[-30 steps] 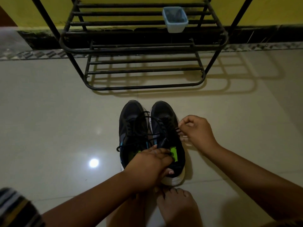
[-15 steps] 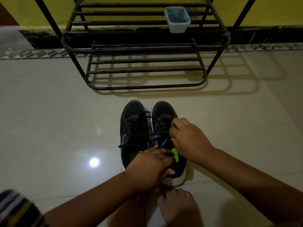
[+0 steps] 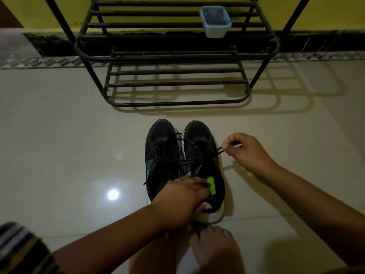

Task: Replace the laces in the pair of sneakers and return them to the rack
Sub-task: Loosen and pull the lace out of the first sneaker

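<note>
A black metal rack [image 3: 177,56] is seen far on the floor; nearer, the pair of sneakers [image 3: 183,165] is steadied at the heel by the left hand [image 3: 181,196], fingers curled around the collar. A lace [image 3: 219,150] is pinched by the right hand [image 3: 246,149] and is best drawn out level and evenly.

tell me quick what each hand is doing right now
Left hand: grips the heel end of the right sneaker, thumb curled round its collar.
Right hand: pinches the black lace, drawn out to the shoe's side.
</note>
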